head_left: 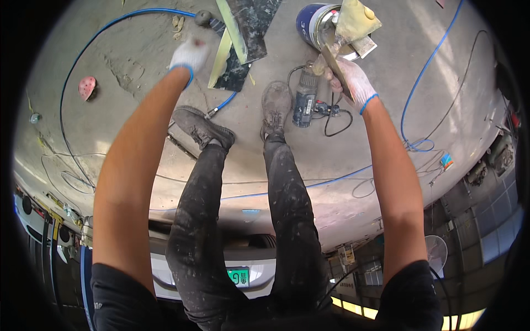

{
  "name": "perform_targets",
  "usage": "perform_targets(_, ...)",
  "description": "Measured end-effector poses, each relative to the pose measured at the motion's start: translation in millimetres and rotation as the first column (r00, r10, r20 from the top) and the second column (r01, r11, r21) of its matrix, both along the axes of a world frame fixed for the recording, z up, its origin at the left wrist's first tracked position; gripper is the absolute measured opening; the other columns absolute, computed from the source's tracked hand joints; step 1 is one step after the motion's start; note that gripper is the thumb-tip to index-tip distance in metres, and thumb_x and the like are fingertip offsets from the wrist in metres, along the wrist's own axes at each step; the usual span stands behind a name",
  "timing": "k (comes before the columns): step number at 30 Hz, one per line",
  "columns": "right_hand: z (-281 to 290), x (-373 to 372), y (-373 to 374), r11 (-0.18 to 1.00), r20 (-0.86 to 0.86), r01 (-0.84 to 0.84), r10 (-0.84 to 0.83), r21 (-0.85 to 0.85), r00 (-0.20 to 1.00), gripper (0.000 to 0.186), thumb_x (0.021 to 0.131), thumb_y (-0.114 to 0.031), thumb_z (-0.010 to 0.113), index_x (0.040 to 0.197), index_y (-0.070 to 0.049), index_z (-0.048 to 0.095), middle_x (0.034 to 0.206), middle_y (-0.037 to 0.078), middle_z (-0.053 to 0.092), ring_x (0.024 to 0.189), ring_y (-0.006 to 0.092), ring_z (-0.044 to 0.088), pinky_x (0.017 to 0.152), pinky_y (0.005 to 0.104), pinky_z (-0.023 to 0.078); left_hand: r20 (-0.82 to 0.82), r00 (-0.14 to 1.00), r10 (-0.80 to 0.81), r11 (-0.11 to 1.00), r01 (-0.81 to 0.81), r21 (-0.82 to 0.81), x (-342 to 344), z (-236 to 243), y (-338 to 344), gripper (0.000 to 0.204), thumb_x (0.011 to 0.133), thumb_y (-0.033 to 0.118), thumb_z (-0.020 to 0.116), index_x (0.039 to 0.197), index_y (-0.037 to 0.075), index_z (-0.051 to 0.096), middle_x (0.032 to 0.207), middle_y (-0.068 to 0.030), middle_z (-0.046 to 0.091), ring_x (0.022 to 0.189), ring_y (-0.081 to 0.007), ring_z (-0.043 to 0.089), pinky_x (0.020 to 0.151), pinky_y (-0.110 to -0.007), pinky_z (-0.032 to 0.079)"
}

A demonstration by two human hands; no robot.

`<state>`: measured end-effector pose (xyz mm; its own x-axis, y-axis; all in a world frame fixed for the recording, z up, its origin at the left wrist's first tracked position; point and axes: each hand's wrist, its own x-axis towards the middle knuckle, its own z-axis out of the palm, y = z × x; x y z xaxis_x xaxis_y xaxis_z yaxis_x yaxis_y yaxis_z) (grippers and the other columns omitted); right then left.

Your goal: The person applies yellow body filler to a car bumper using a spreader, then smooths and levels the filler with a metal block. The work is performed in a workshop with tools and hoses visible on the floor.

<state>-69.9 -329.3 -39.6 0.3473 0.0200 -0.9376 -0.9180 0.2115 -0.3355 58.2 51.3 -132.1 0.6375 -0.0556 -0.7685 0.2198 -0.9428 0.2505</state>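
Observation:
My left hand (189,58), in a white glove, is blurred beside dark boards (259,27) with pale green strips (234,30); I cannot make out its fingers' state. My right hand (353,83), also gloved, is closed on a flat, dirty scraper-like piece (338,70), with crumpled translucent material at its fingers. Above it a blue-and-white can (309,25) carries a yellowish pad (356,21) and a grey plate (364,46). A grey-blue power tool (303,105) with a black cord lies left of my right hand, beside my shoe (276,107).
Blue hoses (118,16) and thin cables run over the concrete floor (215,171). A pink perforated disc (86,88) lies at left, a small colourful item (446,161) at right. My other shoe (201,127) is near a hose fitting. A white car (165,265) is at the bottom.

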Motion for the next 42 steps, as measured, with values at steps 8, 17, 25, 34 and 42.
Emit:
perform_targets(8, 21.1, -51.0, 1.6, 0.993, -0.118, 0.105, -0.109, -0.046, 0.987, 0.023, 0.105, -0.031, 0.057, 0.105, -0.008, 0.062, 0.073, 0.000, 0.056, 0.053, 0.0069, 0.042, 0.046, 0.0236, 0.031, 0.054, 0.988, 0.143, 0.989, -0.142, -0.030, 47.0, 0.4, -87.9, 0.085, 0.083, 0.046, 0.069, 0.146, -0.006, 0.047, 0.129, -0.0245, 0.067, 0.118, -0.0341, 0.066, 0.103, -0.037, 0.050)
perform_targets(17, 28.4, -38.2, -4.1, 0.935, -0.079, 0.191, -0.224, -0.299, 0.971, 0.033, 0.104, -0.029, 0.060, 0.128, -0.005, 0.064, 0.079, 0.002, 0.061, 0.063, 0.0090, 0.048, 0.056, 0.0243, 0.038, -0.275, 0.791, 0.546, 0.758, -0.607, -0.239, 59.1, -26.9, -97.3, 0.063, 0.087, 0.034, 0.079, 0.129, -0.005, 0.053, 0.081, -0.0091, 0.064, 0.060, -0.0122, 0.061, 0.048, -0.025, 0.051)
perform_targets(25, 32.7, -18.7, -6.1, 0.230, 0.177, 0.045, 0.596, -0.972, 0.783, 0.030, 0.089, -0.010, 0.073, 0.117, -0.005, 0.062, 0.106, 0.010, 0.066, 0.104, 0.0281, 0.061, 0.096, 0.0426, 0.050, -0.239, 0.798, 0.552, 0.728, -0.602, -0.327, 60.9, -35.5, -97.5, 0.029, 0.094, 0.031, 0.075, 0.105, 0.006, 0.065, 0.077, 0.0002, 0.059, 0.062, -0.0077, 0.053, 0.053, -0.021, 0.045)
perform_targets(34, 34.0, 1.6, 43.8, 0.198, -0.058, -0.245, 0.653, -0.949, 0.755, 0.050, 0.086, -0.025, 0.073, 0.130, -0.006, 0.061, 0.130, 0.022, 0.059, 0.123, 0.0403, 0.054, 0.104, 0.0499, 0.046, -0.306, 0.830, 0.467, 0.636, -0.555, -0.536, 48.2, 61.8, -49.4, 0.016, 0.099, 0.026, 0.070, 0.101, 0.011, 0.065, 0.076, 0.0071, 0.052, 0.068, -0.0049, 0.046, 0.059, -0.023, 0.038)
perform_targets(42, 202.5, 43.5, 194.6, 0.902, 0.495, -0.371, 0.431, -0.221, 0.754, 0.057, 0.092, -0.027, 0.076, 0.135, 0.003, 0.054, 0.118, 0.023, 0.070, 0.112, 0.0336, 0.068, 0.099, 0.0412, 0.051, -0.587, 0.579, 0.566, 0.257, -0.800, -0.542, -55.9, 283.0, 26.5, 0.033, 0.093, 0.021, 0.075, 0.122, 0.007, 0.070, 0.110, -0.0012, 0.074, 0.103, -0.0125, 0.067, 0.096, -0.029, 0.051)
